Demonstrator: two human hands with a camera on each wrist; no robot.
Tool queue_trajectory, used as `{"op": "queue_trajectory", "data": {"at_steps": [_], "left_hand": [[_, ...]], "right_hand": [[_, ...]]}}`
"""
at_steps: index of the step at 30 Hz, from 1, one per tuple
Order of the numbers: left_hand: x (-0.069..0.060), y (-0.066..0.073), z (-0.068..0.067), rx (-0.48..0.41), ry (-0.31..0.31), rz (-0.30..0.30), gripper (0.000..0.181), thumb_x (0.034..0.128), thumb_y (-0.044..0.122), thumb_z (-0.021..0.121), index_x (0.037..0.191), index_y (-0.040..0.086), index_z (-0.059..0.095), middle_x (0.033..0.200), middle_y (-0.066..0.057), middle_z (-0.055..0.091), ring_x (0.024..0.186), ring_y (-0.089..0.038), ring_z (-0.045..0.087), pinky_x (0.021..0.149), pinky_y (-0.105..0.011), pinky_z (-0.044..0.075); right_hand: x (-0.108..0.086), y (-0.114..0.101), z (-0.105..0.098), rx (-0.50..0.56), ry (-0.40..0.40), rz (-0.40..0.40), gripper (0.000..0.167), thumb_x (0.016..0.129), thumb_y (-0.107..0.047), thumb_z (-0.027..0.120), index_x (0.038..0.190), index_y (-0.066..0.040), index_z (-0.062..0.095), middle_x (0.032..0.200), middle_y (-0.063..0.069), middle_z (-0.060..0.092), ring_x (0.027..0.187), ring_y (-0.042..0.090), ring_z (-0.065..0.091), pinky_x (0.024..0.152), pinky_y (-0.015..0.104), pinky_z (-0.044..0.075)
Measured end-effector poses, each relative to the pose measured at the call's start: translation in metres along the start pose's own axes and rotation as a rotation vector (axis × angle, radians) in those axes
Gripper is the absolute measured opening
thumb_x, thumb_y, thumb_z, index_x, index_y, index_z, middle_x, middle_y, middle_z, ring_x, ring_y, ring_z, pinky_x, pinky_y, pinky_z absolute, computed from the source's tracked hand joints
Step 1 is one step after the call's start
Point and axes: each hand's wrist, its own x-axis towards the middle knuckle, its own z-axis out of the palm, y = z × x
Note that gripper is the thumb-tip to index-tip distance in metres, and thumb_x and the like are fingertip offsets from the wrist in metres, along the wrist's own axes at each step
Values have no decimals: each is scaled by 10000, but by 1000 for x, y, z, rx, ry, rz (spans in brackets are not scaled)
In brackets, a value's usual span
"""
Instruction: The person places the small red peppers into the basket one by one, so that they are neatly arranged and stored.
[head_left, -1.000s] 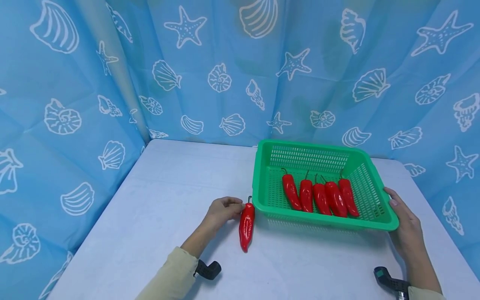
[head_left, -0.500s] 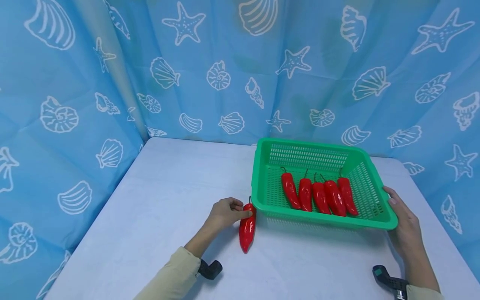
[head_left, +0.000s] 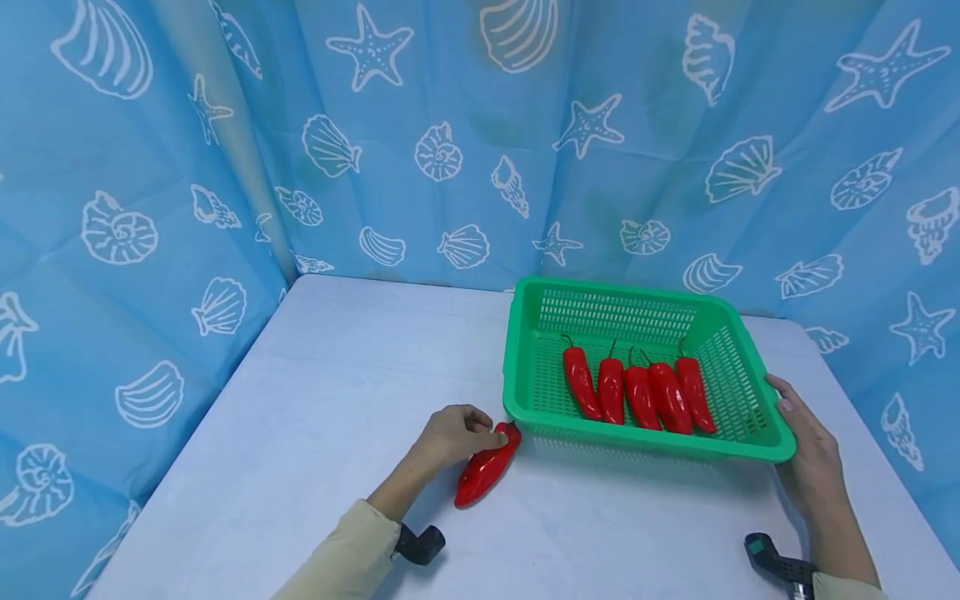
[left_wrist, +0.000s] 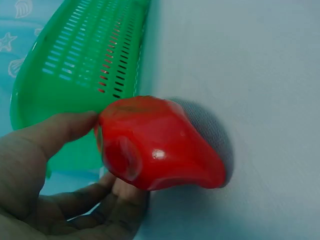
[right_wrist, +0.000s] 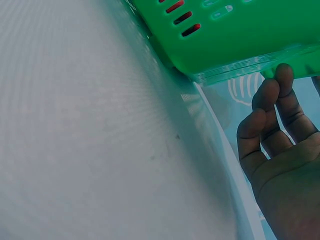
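Note:
My left hand (head_left: 455,436) pinches a glossy red chili pepper (head_left: 486,473) near its stem end, just left of a green plastic basket's near-left corner. In the left wrist view the thumb lies against the blunt end of this chili pepper (left_wrist: 155,145), the other fingers below it; its narrow tip points away. My right hand (head_left: 813,450) holds the green basket (head_left: 652,443) by its right rim. Bent fingertips (right_wrist: 284,73) meet the rim's underside in the right wrist view; the thumb is out of that view. Several red chili peppers (head_left: 612,390) lie side by side inside the basket.
A white tabletop (head_left: 360,367) lies under everything. Behind it and at the left hangs a blue curtain (head_left: 420,100) with white shells and starfish. The basket's far side stands close to the curtain. Each wrist carries a small black camera (head_left: 422,544).
My left thumb has come over the chili pepper's stem end. The pepper has turned, its tip swinging left and its stem end shifting slightly toward me. The basket and right hand stay put.

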Motion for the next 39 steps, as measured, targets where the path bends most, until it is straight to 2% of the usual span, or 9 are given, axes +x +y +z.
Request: {"op": "queue_trajectory", "data": {"at_steps": [6, 12, 15, 20, 28, 33, 39], "left_hand": [[-3, 3, -3, 74, -38, -12, 318, 772, 240, 844, 968, 53, 679, 867, -49, 619, 789, -218, 608, 649, -354, 580], [0, -3, -8, 26, -51, -55, 316, 790, 264, 824, 986, 47, 702, 893, -58, 635, 812, -228, 609, 662, -361, 579], [2, -8, -14, -30, -54, -77, 403, 776, 278, 832, 1062, 26, 698, 941, -70, 642, 837, -238, 614, 682, -362, 580], [6, -14, -28, -174, -38, -107, 509, 772, 292, 835, 1155, 3, 664, 1046, -99, 642, 919, -264, 622, 732, -365, 587], [9, -15, -52, -414, 24, -86, 553, 837, 312, 790, 1244, -17, 612, 1157, -137, 635, 1006, -289, 638, 831, -376, 584], [8, -8, -64, -486, 49, -76, 579, 821, 329, 807, 1263, 10, 611, 1172, -127, 635, 1028, -286, 634, 863, -380, 575], [7, 12, -72, -547, 27, -24, 625, 821, 322, 813, 1312, 16, 575, 1215, -127, 627, 1055, -290, 636, 909, -406, 557]], "right_hand": [[1, 1, -1, -10, 2, -9, 483, 1051, -360, 505, 1525, -301, 434, 1516, -119, 412, 1052, -60, 619, 772, 143, 535], [0, 2, -1, -5, -8, -3, 487, 1054, -361, 498, 1531, -297, 424, 1561, -116, 369, 1078, -67, 603, 785, 141, 531], [0, 2, -1, -7, -2, 2, 484, 1053, -366, 497, 1528, -304, 427, 1573, -122, 354, 1071, -74, 601, 780, 138, 530], [0, 1, 0, 0, -4, 4, 484, 1052, -362, 501, 1527, -303, 430, 1564, -127, 366, 1068, -74, 607, 781, 141, 531], [0, 0, -1, -8, -8, 8, 483, 1053, -366, 496, 1528, -311, 427, 1556, -136, 375, 1058, -80, 609, 772, 141, 534], [0, 0, -1, -14, 0, 13, 488, 1050, -376, 500, 1528, -320, 423, 1585, -130, 334, 1059, -88, 595, 776, 133, 528], [0, 0, 0, -8, -9, -3, 483, 1054, -359, 496, 1528, -302, 428, 1539, -131, 397, 1060, -70, 610, 777, 145, 534]]}}
